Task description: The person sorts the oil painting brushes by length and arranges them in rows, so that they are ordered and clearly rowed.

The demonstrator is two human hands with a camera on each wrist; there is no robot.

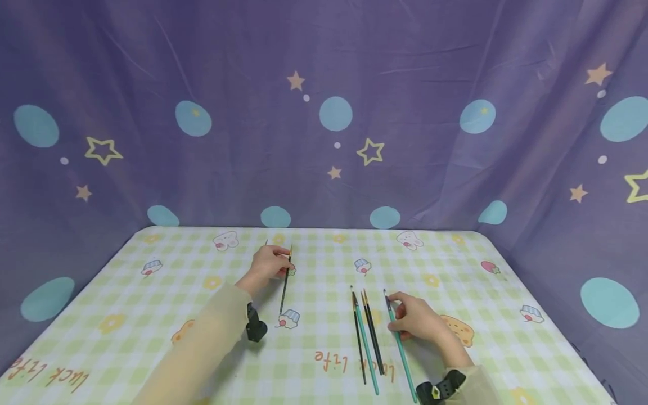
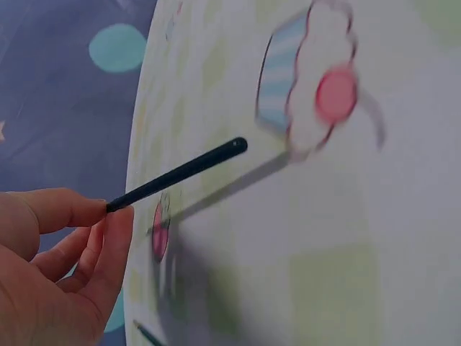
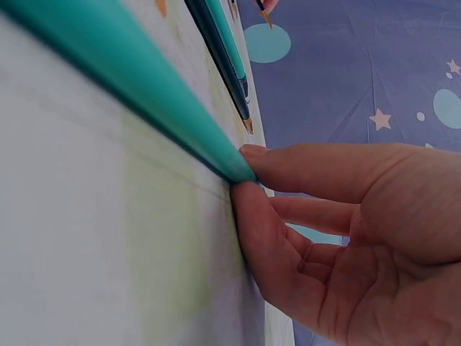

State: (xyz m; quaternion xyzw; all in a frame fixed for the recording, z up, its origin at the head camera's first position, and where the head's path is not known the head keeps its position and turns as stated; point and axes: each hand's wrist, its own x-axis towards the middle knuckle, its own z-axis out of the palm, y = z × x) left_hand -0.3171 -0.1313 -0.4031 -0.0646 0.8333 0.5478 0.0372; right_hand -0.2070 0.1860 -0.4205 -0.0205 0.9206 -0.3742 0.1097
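Observation:
My left hand [image 1: 267,264] pinches a thin dark paintbrush [image 1: 284,292] between thumb and fingertips, bristles pointing to the back. In the left wrist view its handle [image 2: 180,175] is raised off the cloth and casts a shadow. Behind that hand a second thin tip [image 1: 266,243] pokes out, mostly hidden. Nearer the front right, my right hand [image 1: 419,318] pinches a teal paintbrush [image 1: 403,357] close to its bristle end. The right wrist view shows its teal handle [image 3: 137,79] between thumb and finger, low over the cloth.
Left of the right hand lie several paintbrushes side by side: another teal brush [image 1: 368,349], a thin dark brush [image 1: 360,343] and black brushes [image 1: 374,337]. A checked cloth [image 1: 126,292] covers the table, and a purple curtain [image 1: 243,140] hangs behind and at both sides.

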